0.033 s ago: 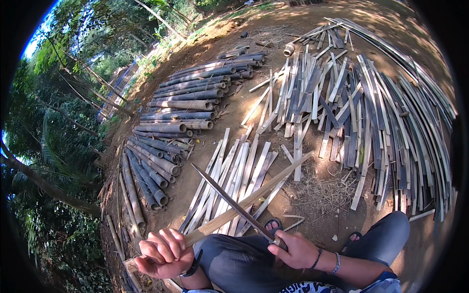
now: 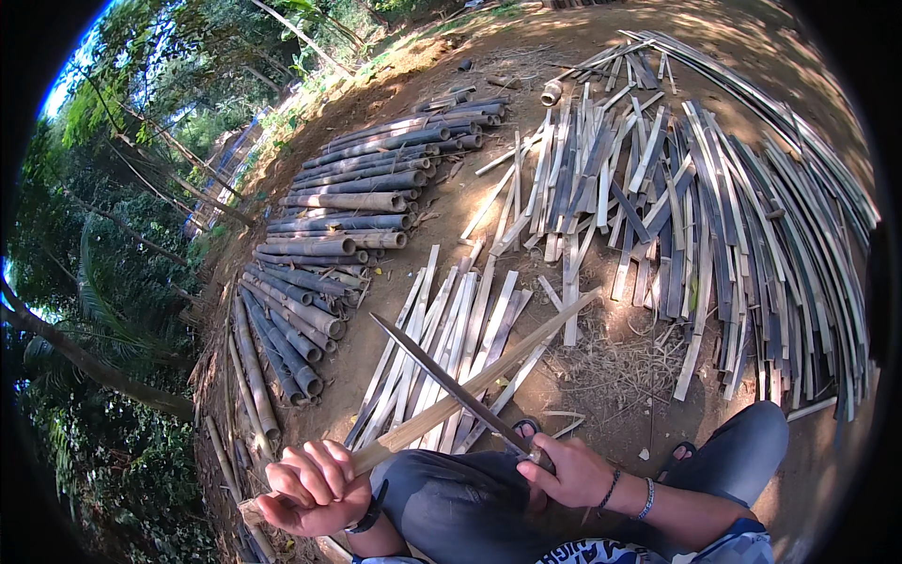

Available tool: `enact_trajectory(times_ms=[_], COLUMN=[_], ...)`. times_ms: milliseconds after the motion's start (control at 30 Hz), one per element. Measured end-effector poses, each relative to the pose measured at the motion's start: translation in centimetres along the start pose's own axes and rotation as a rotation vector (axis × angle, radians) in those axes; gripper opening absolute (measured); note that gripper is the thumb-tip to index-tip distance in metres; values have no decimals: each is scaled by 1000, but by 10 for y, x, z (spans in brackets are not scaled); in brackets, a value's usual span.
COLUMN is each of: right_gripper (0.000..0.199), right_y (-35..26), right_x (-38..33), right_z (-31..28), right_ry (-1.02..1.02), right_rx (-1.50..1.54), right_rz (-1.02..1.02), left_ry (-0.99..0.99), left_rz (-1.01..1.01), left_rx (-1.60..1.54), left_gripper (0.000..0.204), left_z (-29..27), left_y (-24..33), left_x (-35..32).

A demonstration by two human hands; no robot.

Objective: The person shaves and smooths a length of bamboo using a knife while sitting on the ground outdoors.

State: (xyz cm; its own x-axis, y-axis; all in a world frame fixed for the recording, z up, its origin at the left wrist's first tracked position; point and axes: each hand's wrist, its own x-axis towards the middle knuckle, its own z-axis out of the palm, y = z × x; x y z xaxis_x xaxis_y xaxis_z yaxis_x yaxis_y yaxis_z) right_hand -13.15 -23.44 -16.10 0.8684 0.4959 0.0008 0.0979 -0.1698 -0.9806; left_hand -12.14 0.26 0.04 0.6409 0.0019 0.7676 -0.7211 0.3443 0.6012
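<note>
My left hand [image 2: 315,484] is closed around the lower end of a long split bamboo strip [image 2: 536,338], which slants up to the right across my left knee. My right hand [image 2: 573,475] grips the handle of a long-bladed knife [image 2: 423,361]. The blade points up and to the left and crosses over the strip in front of my knees. Whether its edge touches the strip, I cannot tell. Beyond the crossing lies a small pile of pale split strips [image 2: 460,320] on the ground.
Whole bamboo poles [image 2: 348,201] lie stacked at the left. Large heaps of split strips [image 2: 733,207] spread over the right side. Thin shavings [image 2: 629,367] litter the dirt before my right knee [image 2: 752,432]. Trees and undergrowth [image 2: 113,376] border the far left.
The knife and my right hand have shifted very slightly up and to the right along the strip. My left hand keeps its hold on the bamboo strip.
</note>
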Motion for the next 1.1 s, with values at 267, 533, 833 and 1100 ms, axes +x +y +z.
enact_trajectory(times_ms=[267, 533, 833, 1100], right_gripper=[46, 48, 50, 52], right_y=[19, 41, 62, 61], right_x=[6, 21, 33, 30], right_z=[11, 10, -2, -18], right_ry=[70, 120, 205, 148], right_rx=[37, 102, 77, 66], right_rz=[25, 187, 201, 206], left_ry=[140, 181, 340, 259], left_rz=[39, 21, 59, 0], left_rx=[-5, 96, 145, 93], left_gripper=[50, 49, 46, 45], left_z=[-2, 0, 15, 5], left_y=[3, 2, -3, 1], left_x=[-3, -1, 0, -2])
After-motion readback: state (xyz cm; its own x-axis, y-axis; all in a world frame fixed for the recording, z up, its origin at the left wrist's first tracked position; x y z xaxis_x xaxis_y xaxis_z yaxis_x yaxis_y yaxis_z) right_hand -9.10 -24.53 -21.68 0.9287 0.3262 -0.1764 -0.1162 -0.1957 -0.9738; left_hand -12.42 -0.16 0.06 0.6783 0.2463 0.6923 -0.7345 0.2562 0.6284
